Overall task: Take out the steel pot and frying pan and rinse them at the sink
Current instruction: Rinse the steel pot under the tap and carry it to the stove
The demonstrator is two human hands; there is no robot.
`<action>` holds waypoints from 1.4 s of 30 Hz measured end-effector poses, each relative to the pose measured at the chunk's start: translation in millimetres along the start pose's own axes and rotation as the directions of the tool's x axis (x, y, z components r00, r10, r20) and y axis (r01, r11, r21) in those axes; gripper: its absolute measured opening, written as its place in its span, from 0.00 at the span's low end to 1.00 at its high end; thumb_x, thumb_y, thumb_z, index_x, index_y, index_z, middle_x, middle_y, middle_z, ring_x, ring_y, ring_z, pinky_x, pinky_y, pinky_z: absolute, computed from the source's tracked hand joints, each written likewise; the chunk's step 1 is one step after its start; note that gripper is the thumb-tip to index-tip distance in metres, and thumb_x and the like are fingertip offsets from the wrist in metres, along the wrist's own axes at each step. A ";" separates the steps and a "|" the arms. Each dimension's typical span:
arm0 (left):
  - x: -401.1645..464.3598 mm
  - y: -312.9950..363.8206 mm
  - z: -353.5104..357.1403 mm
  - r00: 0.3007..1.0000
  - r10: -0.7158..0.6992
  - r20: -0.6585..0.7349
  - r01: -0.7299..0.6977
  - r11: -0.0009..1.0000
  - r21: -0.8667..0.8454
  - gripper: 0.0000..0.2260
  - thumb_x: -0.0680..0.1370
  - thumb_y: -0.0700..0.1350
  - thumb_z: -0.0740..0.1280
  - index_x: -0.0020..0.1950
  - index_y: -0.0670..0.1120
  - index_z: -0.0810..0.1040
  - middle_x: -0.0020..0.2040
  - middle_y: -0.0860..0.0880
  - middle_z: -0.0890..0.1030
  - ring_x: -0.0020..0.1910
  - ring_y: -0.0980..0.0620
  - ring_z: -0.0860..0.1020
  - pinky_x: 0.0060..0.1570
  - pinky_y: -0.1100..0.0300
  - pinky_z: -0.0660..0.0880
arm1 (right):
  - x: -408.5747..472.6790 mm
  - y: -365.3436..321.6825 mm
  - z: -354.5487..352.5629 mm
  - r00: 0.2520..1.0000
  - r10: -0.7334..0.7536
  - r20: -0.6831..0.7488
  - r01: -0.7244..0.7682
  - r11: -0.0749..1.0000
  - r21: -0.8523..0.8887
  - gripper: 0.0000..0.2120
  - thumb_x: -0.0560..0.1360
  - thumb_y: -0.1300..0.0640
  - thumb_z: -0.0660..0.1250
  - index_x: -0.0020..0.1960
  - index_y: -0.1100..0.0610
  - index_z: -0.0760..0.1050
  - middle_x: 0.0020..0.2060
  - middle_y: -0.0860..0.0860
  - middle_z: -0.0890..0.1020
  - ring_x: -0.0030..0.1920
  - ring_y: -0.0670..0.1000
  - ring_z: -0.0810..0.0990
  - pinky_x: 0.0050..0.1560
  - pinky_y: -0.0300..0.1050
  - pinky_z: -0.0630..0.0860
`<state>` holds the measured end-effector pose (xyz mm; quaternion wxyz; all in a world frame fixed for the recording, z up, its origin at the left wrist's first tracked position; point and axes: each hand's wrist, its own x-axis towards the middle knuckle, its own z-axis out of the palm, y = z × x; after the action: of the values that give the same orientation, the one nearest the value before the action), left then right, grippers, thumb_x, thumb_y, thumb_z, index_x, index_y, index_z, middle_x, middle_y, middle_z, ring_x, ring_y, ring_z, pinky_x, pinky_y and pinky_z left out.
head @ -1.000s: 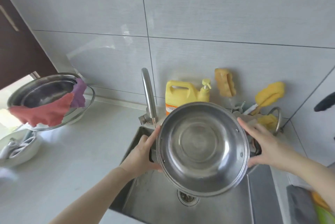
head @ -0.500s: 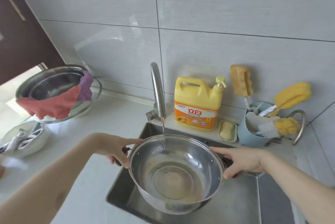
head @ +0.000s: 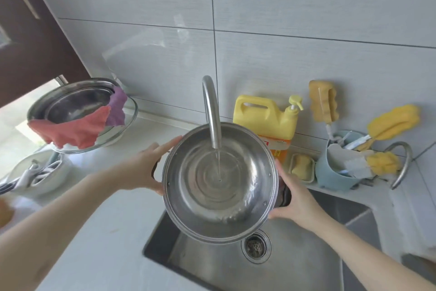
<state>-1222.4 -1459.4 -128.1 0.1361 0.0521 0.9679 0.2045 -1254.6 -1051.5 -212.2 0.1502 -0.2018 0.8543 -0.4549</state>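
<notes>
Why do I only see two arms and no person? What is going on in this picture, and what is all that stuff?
The camera sits on the person's head and looks down, so you see what they see: only their arms. There is no machine here, just two bare hands.

The left hand and the right hand each grip a side handle of a shiny steel pot. They hold it over the sink, under the tap. A thin stream of water runs into the pot and swirls at the bottom.

Behind the pot stands a yellow soap bottle. To the right is a blue cup stuffed with yellow sponges and brushes. On the left counter sits a glass bowl with a metal bowl inside and a red cloth draped over it.
</notes>
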 end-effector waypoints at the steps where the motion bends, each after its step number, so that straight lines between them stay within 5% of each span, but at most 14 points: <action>1: 0.5 -5.9 9.6 0.999 0.005 -0.041 -0.007 0.999 -0.048 0.59 0.61 0.55 0.82 0.72 0.75 0.39 0.48 0.54 0.68 0.41 0.58 0.70 0.47 0.58 0.71 | 3.3 -4.0 -11.0 1.000 -0.021 0.003 0.021 0.999 -0.049 0.63 0.57 0.55 0.84 0.75 0.30 0.45 0.63 0.43 0.68 0.59 0.32 0.67 0.60 0.25 0.62; 6: 9.6 -6.9 50.8 1.000 0.022 -0.006 -0.022 0.945 -0.326 0.58 0.59 0.58 0.82 0.72 0.76 0.41 0.45 0.51 0.74 0.40 0.54 0.73 0.48 0.55 0.75 | 15.6 -40.9 -80.8 0.983 0.037 0.179 0.024 0.945 -0.327 0.62 0.57 0.47 0.83 0.75 0.30 0.42 0.57 0.42 0.67 0.59 0.41 0.68 0.58 0.26 0.62; 8: 16.1 1.9 60.9 0.991 0.034 0.130 0.025 0.903 -0.429 0.58 0.60 0.55 0.83 0.72 0.76 0.43 0.56 0.56 0.79 0.54 0.59 0.77 0.61 0.55 0.73 | 20.1 -55.4 -105.3 0.963 0.113 0.245 0.001 0.907 -0.421 0.63 0.53 0.41 0.82 0.74 0.29 0.43 0.63 0.43 0.70 0.63 0.44 0.70 0.63 0.34 0.66; 12: 27.2 17.3 66.4 0.925 0.086 0.370 0.079 0.908 -0.410 0.59 0.57 0.59 0.83 0.74 0.74 0.45 0.73 0.61 0.67 0.72 0.56 0.67 0.73 0.48 0.63 | 24.4 -56.6 -132.2 0.893 0.269 0.361 -0.085 0.888 -0.452 0.62 0.47 0.33 0.81 0.71 0.25 0.48 0.66 0.48 0.75 0.61 0.47 0.77 0.63 0.49 0.75; 14: 33.0 20.8 59.0 0.874 0.062 0.481 0.126 0.929 -0.348 0.57 0.56 0.61 0.82 0.74 0.74 0.47 0.70 0.54 0.74 0.63 0.50 0.77 0.64 0.47 0.74 | 17.8 -48.7 -133.2 0.839 0.336 0.427 -0.175 0.911 -0.373 0.60 0.48 0.35 0.82 0.73 0.28 0.52 0.61 0.57 0.78 0.49 0.45 0.80 0.53 0.46 0.80; 16: 36.4 26.2 44.6 0.801 0.057 0.596 0.160 0.939 -0.304 0.53 0.62 0.56 0.82 0.75 0.71 0.50 0.60 0.45 0.80 0.48 0.48 0.81 0.48 0.55 0.79 | 7.6 -32.6 -124.1 0.782 0.345 0.519 -0.252 0.937 -0.243 0.51 0.57 0.45 0.84 0.72 0.30 0.59 0.63 0.53 0.77 0.53 0.46 0.79 0.54 0.47 0.79; 18: 38.5 32.7 25.2 0.740 0.048 0.671 0.161 0.956 -0.246 0.44 0.71 0.46 0.78 0.75 0.68 0.53 0.47 0.47 0.82 0.41 0.52 0.79 0.41 0.60 0.76 | -6.9 -14.7 -106.4 0.763 0.309 0.569 -0.320 0.944 -0.083 0.42 0.64 0.57 0.80 0.69 0.32 0.64 0.67 0.44 0.74 0.59 0.44 0.77 0.60 0.49 0.77; 21: 39.2 34.2 0.9 0.726 -0.044 0.687 0.181 0.975 -0.128 0.45 0.72 0.46 0.77 0.78 0.64 0.52 0.39 0.52 0.79 0.39 0.55 0.79 0.40 0.62 0.75 | -22.4 13.3 -67.1 0.789 0.278 0.548 -0.353 0.935 0.035 0.46 0.64 0.66 0.76 0.73 0.39 0.60 0.68 0.44 0.74 0.55 0.46 0.79 0.51 0.47 0.79; 24: 33.3 36.1 -14.4 0.796 -0.107 0.596 0.123 0.992 0.014 0.52 0.66 0.53 0.80 0.77 0.66 0.48 0.38 0.53 0.77 0.37 0.57 0.79 0.44 0.63 0.76 | -27.1 34.2 -23.3 0.876 0.252 0.411 -0.289 0.957 0.031 0.57 0.59 0.61 0.80 0.74 0.30 0.52 0.65 0.46 0.77 0.56 0.55 0.79 0.54 0.51 0.78; 28: 20.5 36.1 -13.5 0.936 -0.054 0.348 0.015 0.994 0.112 0.57 0.63 0.55 0.82 0.71 0.75 0.39 0.45 0.58 0.70 0.42 0.58 0.74 0.46 0.62 0.70 | -29.4 33.7 15.6 0.973 0.183 0.140 -0.196 0.977 0.084 0.64 0.51 0.53 0.83 0.74 0.29 0.48 0.67 0.30 0.68 0.65 0.28 0.66 0.61 0.27 0.66; 31: 14.7 27.4 5.9 0.993 0.003 0.115 -0.023 0.983 0.180 0.58 0.64 0.58 0.80 0.67 0.78 0.32 0.49 0.56 0.67 0.44 0.54 0.73 0.45 0.58 0.69 | -27.8 33.7 18.6 0.995 0.087 -0.056 -0.087 0.996 0.004 0.65 0.50 0.49 0.85 0.74 0.30 0.47 0.60 0.39 0.72 0.57 0.31 0.70 0.52 0.26 0.67; 35: 13.7 22.2 50.8 0.986 0.099 -0.132 -0.074 0.981 0.181 0.58 0.65 0.59 0.78 0.66 0.76 0.27 0.50 0.52 0.66 0.39 0.50 0.75 0.40 0.54 0.74 | -30.1 33.2 -8.8 0.986 -0.068 -0.149 0.039 0.982 -0.185 0.62 0.55 0.43 0.82 0.75 0.30 0.43 0.58 0.35 0.66 0.56 0.35 0.70 0.57 0.26 0.65; 38: 13.8 24.9 90.1 0.920 0.189 -0.342 -0.143 0.977 0.157 0.61 0.62 0.57 0.81 0.73 0.71 0.33 0.49 0.49 0.69 0.32 0.49 0.74 0.33 0.56 0.71 | -41.1 30.4 -35.5 0.983 -0.084 -0.163 0.019 0.930 -0.368 0.62 0.58 0.47 0.82 0.73 0.27 0.39 0.52 0.36 0.64 0.46 0.45 0.75 0.46 0.34 0.71; 42: 15.3 34.1 126.8 0.849 0.184 -0.494 -0.140 0.982 0.125 0.62 0.58 0.57 0.83 0.80 0.60 0.44 0.48 0.47 0.72 0.29 0.46 0.75 0.27 0.56 0.75 | -58.6 27.5 -58.9 0.983 -0.113 -0.146 0.016 0.840 -0.542 0.66 0.53 0.52 0.85 0.78 0.39 0.46 0.51 0.38 0.61 0.41 0.43 0.71 0.36 0.35 0.72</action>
<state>-1199.4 -1377.5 -229.4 -0.1413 0.0843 0.9697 0.1807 -1235.0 -967.2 -199.1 -0.0024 -0.2244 0.9500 -0.2172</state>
